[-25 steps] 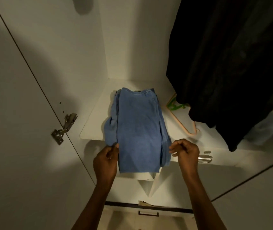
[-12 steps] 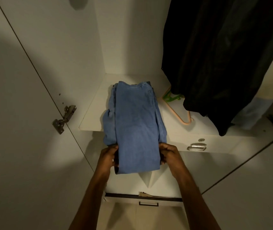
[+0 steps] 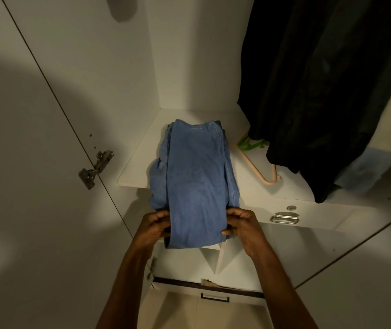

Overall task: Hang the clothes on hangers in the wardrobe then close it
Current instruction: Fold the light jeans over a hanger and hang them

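Gripping folded jeans [image 3: 195,184] at near end: left hand [image 3: 155,225] pinches left edge, right hand [image 3: 240,224] pinches right edge. Jeans lie on shelf [image 3: 139,162], near end overhanging front. Pink hanger [image 3: 258,169] beside jeans, partly under hanging black garment [image 3: 320,91]. Door [image 3: 35,186] open.

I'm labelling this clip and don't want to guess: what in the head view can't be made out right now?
- Hangers: the black hanging clothes cover part of the peach hanger and most of the green hanger.
- The rail: cut off by the top edge.
- Fingertips: the folded blue garment hides those of the left hand and the right hand.
- Paper in the drawer gap: too small and dark.
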Action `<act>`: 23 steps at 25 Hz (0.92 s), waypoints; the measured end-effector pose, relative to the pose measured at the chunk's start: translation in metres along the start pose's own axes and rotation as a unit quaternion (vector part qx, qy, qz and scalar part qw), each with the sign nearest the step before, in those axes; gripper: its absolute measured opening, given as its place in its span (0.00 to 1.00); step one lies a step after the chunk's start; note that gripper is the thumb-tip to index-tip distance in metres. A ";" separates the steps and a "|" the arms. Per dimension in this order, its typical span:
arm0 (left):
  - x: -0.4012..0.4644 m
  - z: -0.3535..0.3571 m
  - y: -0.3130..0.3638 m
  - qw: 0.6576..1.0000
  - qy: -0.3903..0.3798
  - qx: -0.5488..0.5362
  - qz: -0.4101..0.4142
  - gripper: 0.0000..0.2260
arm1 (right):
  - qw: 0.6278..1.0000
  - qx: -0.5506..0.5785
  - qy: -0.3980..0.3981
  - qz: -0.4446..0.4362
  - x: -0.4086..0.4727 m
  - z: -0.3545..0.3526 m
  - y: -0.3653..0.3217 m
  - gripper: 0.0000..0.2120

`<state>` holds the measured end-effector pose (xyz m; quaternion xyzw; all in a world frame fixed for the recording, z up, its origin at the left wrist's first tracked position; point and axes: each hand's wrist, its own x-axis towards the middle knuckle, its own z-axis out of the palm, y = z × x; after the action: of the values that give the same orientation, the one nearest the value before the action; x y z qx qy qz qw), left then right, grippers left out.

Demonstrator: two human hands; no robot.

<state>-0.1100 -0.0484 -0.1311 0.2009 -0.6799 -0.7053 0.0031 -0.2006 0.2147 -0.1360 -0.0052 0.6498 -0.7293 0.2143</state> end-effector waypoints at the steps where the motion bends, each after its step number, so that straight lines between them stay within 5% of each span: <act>1: 0.000 -0.001 0.000 1.000 0.008 0.002 0.010 0.09 | 1.000 -0.004 0.008 -0.012 -0.002 0.002 -0.002 0.06; 5: 0.004 -0.002 -0.001 0.997 0.057 -0.042 0.017 0.08 | 0.991 0.003 0.121 -0.047 -0.006 0.002 -0.009 0.05; 10: 0.002 0.009 0.005 0.988 0.072 -0.129 -0.043 0.08 | 0.979 -0.116 0.126 -0.109 -0.009 0.008 0.005 0.12; 13: 0.003 0.012 0.011 0.985 0.080 -0.135 -0.076 0.06 | 0.971 -0.067 0.166 -0.160 -0.013 0.006 0.005 0.10; 16: 0.005 0.015 0.018 0.975 0.072 -0.180 -0.105 0.09 | 0.983 -0.043 0.121 -0.128 -0.008 0.010 0.004 0.11; 19: -0.001 0.021 0.011 0.991 0.080 -0.104 -0.024 0.17 | 0.985 -0.063 0.095 -0.130 -0.005 0.013 0.006 0.11; 23: -0.014 0.026 0.000 0.981 0.117 -0.057 0.147 0.22 | 0.954 -0.114 0.139 -0.240 -0.006 0.013 0.002 0.18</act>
<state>-0.1045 -0.0199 -0.1270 0.1794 -0.6559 -0.7061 0.1976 -0.1907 0.2040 -0.1341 -0.0839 0.7313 -0.6741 -0.0619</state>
